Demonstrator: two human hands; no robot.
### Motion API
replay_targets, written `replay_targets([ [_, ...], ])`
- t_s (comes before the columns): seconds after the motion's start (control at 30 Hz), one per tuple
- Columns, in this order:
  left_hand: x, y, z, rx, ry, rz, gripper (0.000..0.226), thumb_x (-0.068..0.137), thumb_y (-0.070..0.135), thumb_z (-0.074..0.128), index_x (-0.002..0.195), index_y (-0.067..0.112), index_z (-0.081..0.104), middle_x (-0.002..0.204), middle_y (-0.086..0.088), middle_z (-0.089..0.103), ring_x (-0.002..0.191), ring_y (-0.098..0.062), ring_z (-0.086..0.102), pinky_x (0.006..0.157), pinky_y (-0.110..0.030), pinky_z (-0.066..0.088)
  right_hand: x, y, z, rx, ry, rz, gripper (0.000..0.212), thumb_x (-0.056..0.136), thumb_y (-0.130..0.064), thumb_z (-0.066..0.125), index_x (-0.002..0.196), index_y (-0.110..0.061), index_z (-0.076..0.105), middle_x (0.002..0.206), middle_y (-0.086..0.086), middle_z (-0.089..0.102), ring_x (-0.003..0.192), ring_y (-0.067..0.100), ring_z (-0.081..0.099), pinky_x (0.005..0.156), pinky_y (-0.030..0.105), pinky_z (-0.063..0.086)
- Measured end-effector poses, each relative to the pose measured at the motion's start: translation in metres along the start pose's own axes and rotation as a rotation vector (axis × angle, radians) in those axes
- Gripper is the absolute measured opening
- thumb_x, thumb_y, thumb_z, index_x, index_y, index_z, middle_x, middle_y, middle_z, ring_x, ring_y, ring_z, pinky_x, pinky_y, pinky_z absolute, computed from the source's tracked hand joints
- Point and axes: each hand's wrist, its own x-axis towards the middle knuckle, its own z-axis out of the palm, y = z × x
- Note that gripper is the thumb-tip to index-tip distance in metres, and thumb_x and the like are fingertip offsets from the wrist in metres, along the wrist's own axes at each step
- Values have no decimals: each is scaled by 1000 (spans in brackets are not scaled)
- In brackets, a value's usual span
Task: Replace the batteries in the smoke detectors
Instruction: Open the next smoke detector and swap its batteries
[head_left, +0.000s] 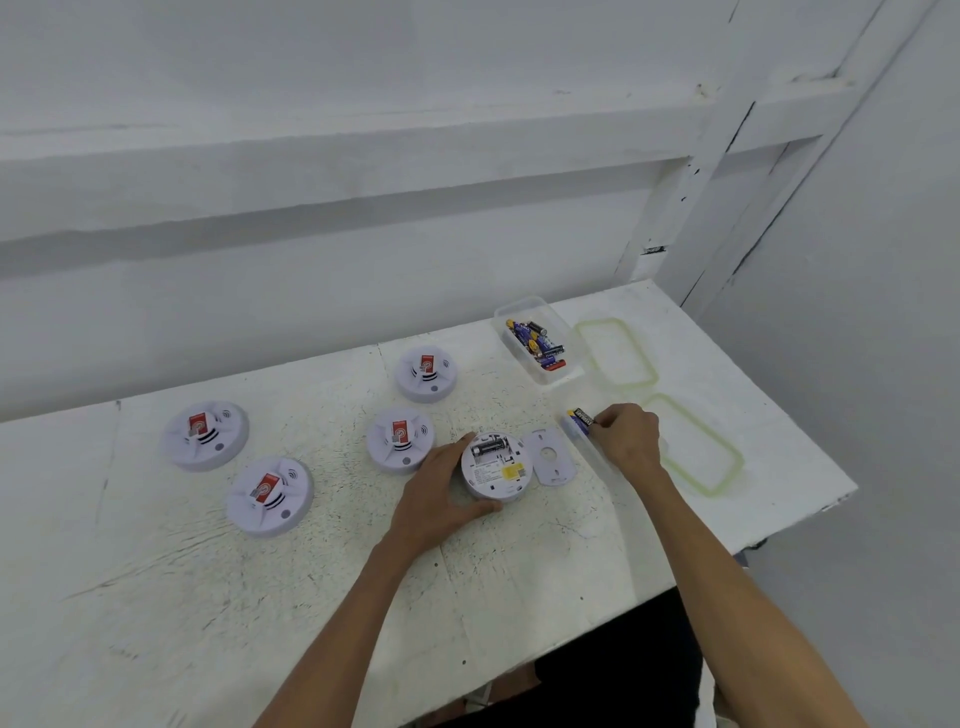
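Item: open smoke detector (496, 467), lying face down with its battery bay uppermost. One dark cell appears to be seated in the bay. The left hand (441, 493) cradles it, fingers curved round its near and left rim. Its mounting plate (551, 458) lies just right of it, between the two hands. The right hand (626, 436) pinches one black-and-gold battery (582, 418) by its end, low over what may be a shallow clear tray; the outline is too faint to confirm. Beyond the right hand stands a clear tub (524, 303) of loose batteries. Two green-rimmed lids (615, 353) lie to its right, one beside the right wrist. Left of and beyond the left hand are four closed detectors (400, 439), red-labelled, on the white table (156, 597). Risks, as judged: spent and fresh cells look alike, so the held cell could land among the wrong ones; a cell could be seated with polarity reversed; the end-on pinch could slip, letting the cell roll toward the table's right edge.
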Motion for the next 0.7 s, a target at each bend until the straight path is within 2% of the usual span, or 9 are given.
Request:
replay_targets([
  [0.07, 0, 0, 0, -2, 0, -4, 106, 65, 69, 84, 154, 37, 38, 148, 20, 49, 135, 0, 45, 114, -36, 43, -2, -1, -3, -32, -23, -37, 22, 86, -5, 56, 78, -10, 76, 77, 6, 69, 69, 18, 57, 59, 25, 41],
  [0.17, -1, 2, 1, -15, -2, -9, 106, 64, 69, 84, 153, 37, 39, 147, 20, 51, 134, 0, 46, 114, -37, 44, -7, -4, -7, -45, -13, -92, 35, 87, -3, 51, 57, -17, 61, 61, 5, 60, 58, 20, 49, 58, 27, 37],
  [0.2, -1, 3, 1, -18, -1, -10, 105, 64, 68, 85, 153, 37, 39, 147, 20, 51, 134, 0, 46, 114, -36, 44, -9, -6, -7, -33, 15, -99, 34, 89, -4, 52, 59, -15, 63, 63, 7, 63, 60, 21, 50, 57, 26, 36],
  [0.3, -2, 6, 0, -21, 3, -17, 104, 64, 63, 87, 152, 38, 39, 146, 20, 50, 134, 0, 45, 114, -36, 43, -19, -19, -8, 28, 185, -193, 22, 93, -11, 55, 90, -6, 76, 89, 9, 74, 75, 24, 63, 68, 25, 42],
  [0.37, -1, 7, -1, -30, 3, -27, 104, 63, 62, 87, 152, 38, 39, 146, 19, 51, 135, -1, 46, 115, -38, 43, -29, -34, -8, 70, 228, -325, 19, 93, -12, 57, 95, -9, 75, 92, 6, 73, 74, 20, 65, 71, 24, 43],
  [0.43, -2, 7, -1, -39, 8, -35, 104, 62, 63, 87, 152, 39, 40, 146, 20, 52, 135, -1, 46, 114, -39, 43, -41, -50, -5, 69, 177, -454, 14, 92, -14, 61, 93, -12, 75, 88, 0, 73, 67, 11, 61, 67, 18, 42],
  [0.5, -2, 6, -1, -50, 11, -43, 104, 61, 63, 88, 151, 41, 41, 145, 21, 53, 134, 0, 48, 113, -39, 44, -52, -61, 5, 21, 65, -538, 10, 91, -18, 66, 94, -15, 75, 90, -2, 72, 68, 7, 60, 69, 16, 46],
  [0.63, 0, 5, 0, -89, 21, -68, 104, 60, 64, 90, 150, 42, 42, 144, 21, 55, 133, 2, 51, 112, -41, 46, -66, -75, 37, -132, -190, -554, 28, 88, -26, 68, 112, -12, 70, 110, 6, 69, 98, 21, 63, 83, 32, 49],
  [0.7, 1, 5, 0, -93, 6, -86, 111, 61, 62, 91, 154, 40, 35, 151, 21, 50, 137, 2, 47, 115, -40, 44, -71, -84, 49, -222, -255, -559, 35, 87, -26, 66, 117, -9, 69, 112, 11, 70, 102, 27, 63, 85, 35, 51],
])
